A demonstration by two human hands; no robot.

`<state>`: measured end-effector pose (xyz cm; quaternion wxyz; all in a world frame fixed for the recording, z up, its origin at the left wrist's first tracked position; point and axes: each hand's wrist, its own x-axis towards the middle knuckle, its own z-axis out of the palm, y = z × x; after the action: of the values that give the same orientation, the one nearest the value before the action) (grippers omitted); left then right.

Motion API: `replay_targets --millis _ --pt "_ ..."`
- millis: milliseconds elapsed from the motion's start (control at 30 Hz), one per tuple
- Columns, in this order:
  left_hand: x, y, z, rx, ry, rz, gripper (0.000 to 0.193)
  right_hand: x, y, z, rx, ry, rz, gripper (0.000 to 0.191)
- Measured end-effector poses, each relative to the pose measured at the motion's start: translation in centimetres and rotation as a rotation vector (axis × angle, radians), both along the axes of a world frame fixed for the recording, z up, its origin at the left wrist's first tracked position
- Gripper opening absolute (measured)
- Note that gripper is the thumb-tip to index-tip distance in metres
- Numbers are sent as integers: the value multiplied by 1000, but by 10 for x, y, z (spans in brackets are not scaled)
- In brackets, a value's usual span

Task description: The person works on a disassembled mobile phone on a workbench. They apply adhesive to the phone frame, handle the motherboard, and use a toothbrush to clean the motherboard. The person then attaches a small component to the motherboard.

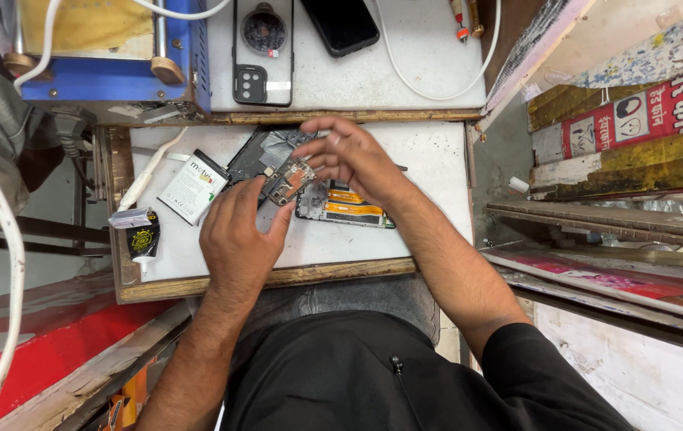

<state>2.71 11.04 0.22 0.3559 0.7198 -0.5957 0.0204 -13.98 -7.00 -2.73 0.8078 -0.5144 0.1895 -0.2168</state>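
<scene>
I see a white worktop [429,160] w/ a wood edge, right in front of me. Far left sits a big blue machine [110,76] w/ a white cable on it. Far in the middle lies a see-through phone case [263,52], and a dark phone [341,24] is just right of it.

On the worktop, in the middle, lies an opened phone [333,206] w/ orange strips inside. A black back cover [257,156] lies just left of it, partly under my hands. Left of that is a white battery [194,186], flat. Near the left edge lies a small black glue tube [142,237].

My left hand [237,235] is curled, thumb and fingers pinching a small circuit board [289,179]. It's held up just over the opened phone. My right hand [353,156] is half open, fingers spread, fingertips at the far side of the same board. Can't tell if it grips or only touches it.
</scene>
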Motion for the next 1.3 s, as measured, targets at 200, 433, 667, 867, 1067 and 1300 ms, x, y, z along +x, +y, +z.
replay_targets --millis 200,433,667,867,1067,1300 --pt "-4 -2 -2 -2 0 -53 58 6 19 16 29 84 256 69" --pt "14 -8 11 0 116 -43 62 3 12 20 311 -60 290 64" --pt "62 3 17 228 227 162 30 6 10 18 292 -134 -37 61" --pt "42 -12 -4 205 -33 0 29 5 10 19 372 -192 -96 49" --pt "27 -35 -11 331 -73 -7 30 6 11 18 357 -211 -78 46" --pt "25 -42 -19 391 -109 2 18 6 12 17 356 -186 -81 41"
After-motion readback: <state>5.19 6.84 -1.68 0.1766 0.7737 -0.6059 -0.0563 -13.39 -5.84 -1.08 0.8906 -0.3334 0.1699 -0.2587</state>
